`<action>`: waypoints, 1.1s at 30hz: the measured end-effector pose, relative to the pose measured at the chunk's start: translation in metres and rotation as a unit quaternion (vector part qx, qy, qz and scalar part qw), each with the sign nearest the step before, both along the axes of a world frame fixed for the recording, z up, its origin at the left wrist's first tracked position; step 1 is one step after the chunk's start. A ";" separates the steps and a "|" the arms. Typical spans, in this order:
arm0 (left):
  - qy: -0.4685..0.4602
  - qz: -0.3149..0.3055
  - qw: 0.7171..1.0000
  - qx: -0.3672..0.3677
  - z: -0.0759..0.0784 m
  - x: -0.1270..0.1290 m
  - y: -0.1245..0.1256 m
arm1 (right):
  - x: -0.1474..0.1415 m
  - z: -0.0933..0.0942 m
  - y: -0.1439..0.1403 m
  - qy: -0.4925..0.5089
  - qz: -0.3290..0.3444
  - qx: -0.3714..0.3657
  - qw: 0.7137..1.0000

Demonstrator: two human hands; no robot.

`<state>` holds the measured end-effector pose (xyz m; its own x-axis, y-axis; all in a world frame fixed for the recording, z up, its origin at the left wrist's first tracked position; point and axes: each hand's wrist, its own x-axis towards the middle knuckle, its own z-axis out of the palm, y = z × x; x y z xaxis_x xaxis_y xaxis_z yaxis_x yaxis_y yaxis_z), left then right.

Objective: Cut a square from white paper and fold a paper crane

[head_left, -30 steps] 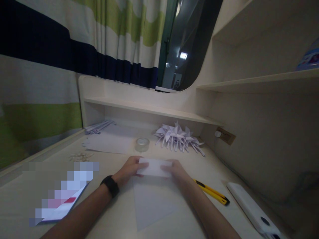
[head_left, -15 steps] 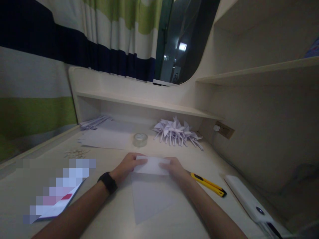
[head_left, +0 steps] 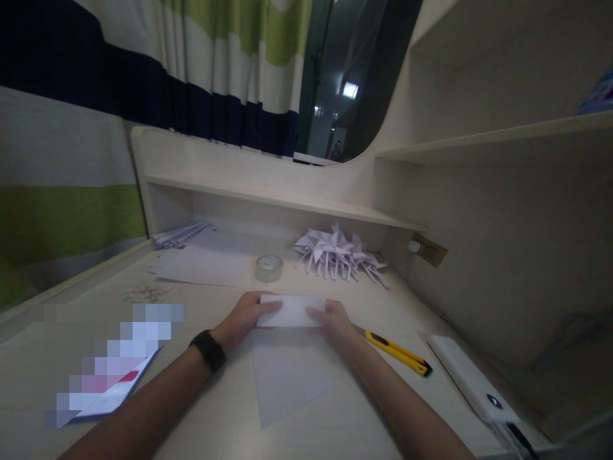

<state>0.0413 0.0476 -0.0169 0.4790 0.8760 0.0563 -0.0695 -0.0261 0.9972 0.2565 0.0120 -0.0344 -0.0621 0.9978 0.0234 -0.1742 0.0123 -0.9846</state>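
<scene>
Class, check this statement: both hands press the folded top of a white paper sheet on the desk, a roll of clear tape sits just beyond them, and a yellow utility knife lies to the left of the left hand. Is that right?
Not quite. The head view shows the yellow utility knife lying to the right of the right hand, not beside the left hand. The rest holds: both hands press the folded white paper sheet, and the roll of clear tape sits just beyond them on the desk.

Matt paper, pale wood

My folded sheet (head_left: 291,311) is thin matt paper on the smooth, pale wood-look surface (head_left: 230,409); the cutter (head_left: 397,352) is glossy yellow plastic.
</scene>
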 end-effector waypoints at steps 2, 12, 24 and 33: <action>-0.005 -0.003 1.000 -0.008 -0.001 0.000 0.000 | -0.001 0.001 0.000 0.006 -0.006 0.001 1.000; -0.037 0.041 0.998 -0.030 -0.001 0.003 0.000 | 0.002 -0.002 0.003 0.007 -0.033 0.014 0.999; -0.003 -0.008 1.000 -0.017 0.000 0.002 -0.003 | 0.003 -0.008 0.007 0.003 -0.053 0.011 0.999; -0.003 -0.014 1.000 -0.004 -0.004 0.000 0.001 | 0.005 -0.007 0.006 0.001 -0.039 0.012 0.999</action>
